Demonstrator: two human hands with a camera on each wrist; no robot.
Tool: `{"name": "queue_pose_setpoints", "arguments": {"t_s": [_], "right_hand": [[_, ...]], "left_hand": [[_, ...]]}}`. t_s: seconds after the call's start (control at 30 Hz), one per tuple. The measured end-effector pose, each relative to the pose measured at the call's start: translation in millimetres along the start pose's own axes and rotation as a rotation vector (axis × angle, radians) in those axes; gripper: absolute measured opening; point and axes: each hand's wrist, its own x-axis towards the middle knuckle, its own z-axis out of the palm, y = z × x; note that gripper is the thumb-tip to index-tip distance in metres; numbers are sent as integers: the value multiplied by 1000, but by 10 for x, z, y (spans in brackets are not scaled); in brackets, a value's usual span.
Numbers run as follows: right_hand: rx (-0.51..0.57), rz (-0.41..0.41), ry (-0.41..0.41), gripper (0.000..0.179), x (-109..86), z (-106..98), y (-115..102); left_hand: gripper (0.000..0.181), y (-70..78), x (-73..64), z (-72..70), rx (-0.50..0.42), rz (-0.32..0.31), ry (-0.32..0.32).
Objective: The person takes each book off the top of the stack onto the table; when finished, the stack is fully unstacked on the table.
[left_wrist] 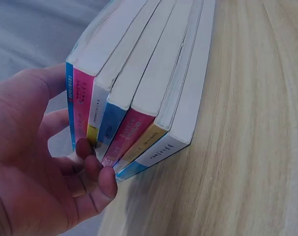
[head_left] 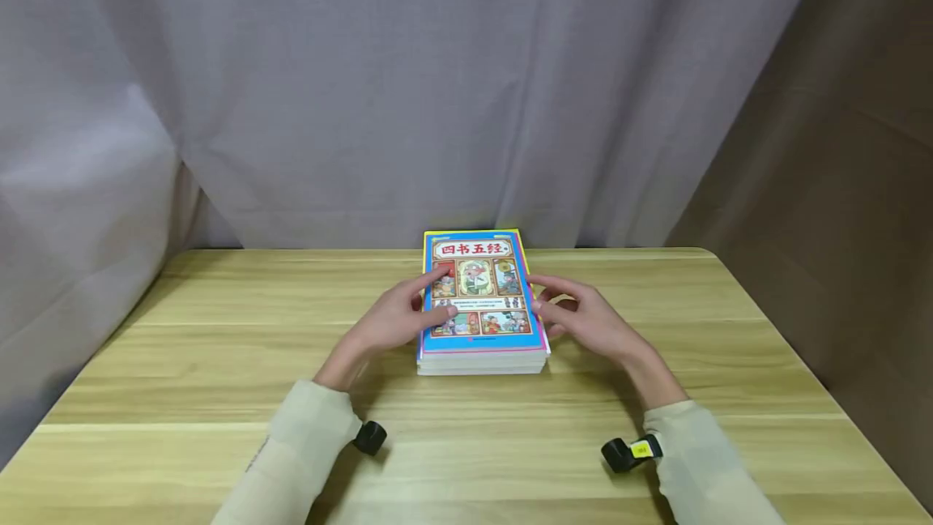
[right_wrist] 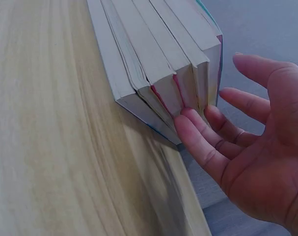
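Observation:
A stack of several paperback books lies near the table's far edge. Its top book has a blue cover with red Chinese characters and cartoon panels. On the left side, my left hand rests its thumb and a finger on that cover. In the left wrist view, its other fingertips touch the coloured spines. At the right side is my right hand, thumb near the top cover's edge. The right wrist view shows some of its loosely bent fingertips touching the page edges.
The stack stands on a light wood-grain table. Behind the table hangs a grey curtain, close to the far edge. Each wrist bears a small black camera, on the left cuff and right cuff.

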Motion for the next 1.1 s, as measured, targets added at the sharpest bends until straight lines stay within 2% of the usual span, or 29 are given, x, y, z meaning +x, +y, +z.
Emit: {"name": "queue_pose_setpoints", "arguments": {"t_s": [0.2,0.4,0.63,0.9,1.1], "right_hand": [[12,4,-36,60,40,63,-2],[-8,-10,-40,63,73,87,16],[12,1,-37,64,119,99,57],[16,30,-21,64,104,84,47],[23,35,-22,65,110,86,62]], "left_hand": [[77,-69,-68,-92,-9,-64,-22],[77,-99,-126,-180,-24,-100,-23],[75,-125,-149,-253,-233,-158,-66],[75,-145,-148,-295,-387,-169,-83],[78,-196,-158,-347,-511,-166,-147]]}}
